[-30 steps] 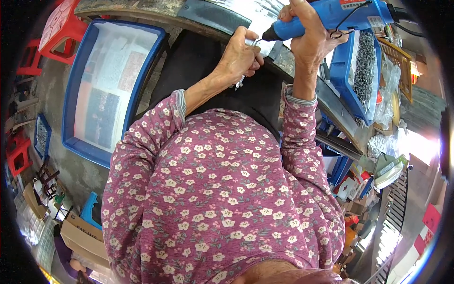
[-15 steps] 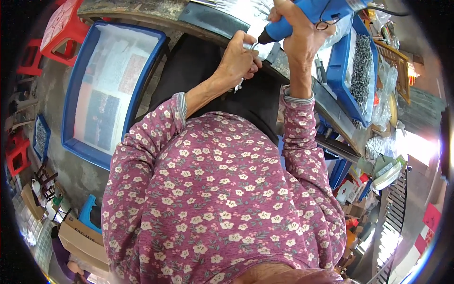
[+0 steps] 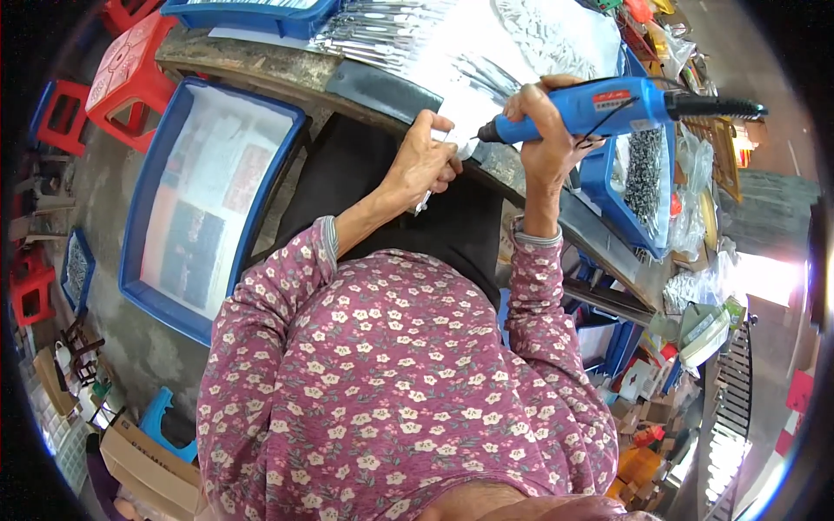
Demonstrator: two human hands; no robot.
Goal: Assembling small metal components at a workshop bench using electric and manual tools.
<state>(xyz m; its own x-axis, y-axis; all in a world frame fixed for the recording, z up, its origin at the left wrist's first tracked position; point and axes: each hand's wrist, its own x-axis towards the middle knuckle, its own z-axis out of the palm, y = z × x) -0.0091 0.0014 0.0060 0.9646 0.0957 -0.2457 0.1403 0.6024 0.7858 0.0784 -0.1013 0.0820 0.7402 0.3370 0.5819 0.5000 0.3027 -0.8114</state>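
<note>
Grey concrete floor (image 3: 100, 221) spreads across the left of the workroom, bordered along the top by a worn workbench (image 3: 252, 69) with a dark, scuffed edge. Next in scale comes the person seated at it, seen from above in a floral purple top (image 3: 400, 382). Beside the person's left stands a large blue tray (image 3: 165, 313), its pale bottom partly covered by darker patches; farther left is a red stool (image 3: 130, 74), and at lower left a cardboard box (image 3: 152, 469). To the right of the work, a smaller blue tray (image 3: 608, 204) holds a mass of small dark pieces. Of the handheld items, the blue power tool (image 3: 599, 108) is the largest, lying nearly level above the bench edge with its black nose to the left and its cord to the right. Around its body wraps the right hand (image 3: 547, 143). Opposite, the left hand (image 3: 423, 161) is closed in a narrow pinch on a slender silvery piece (image 3: 422, 205), whose end projects below the fingers. The tool's fine tip is just beside this hand; whether it touches the piece cannot be told. Smallest are the thin metal pieces (image 3: 369, 35) laid in rows on the bench beyond.
</note>
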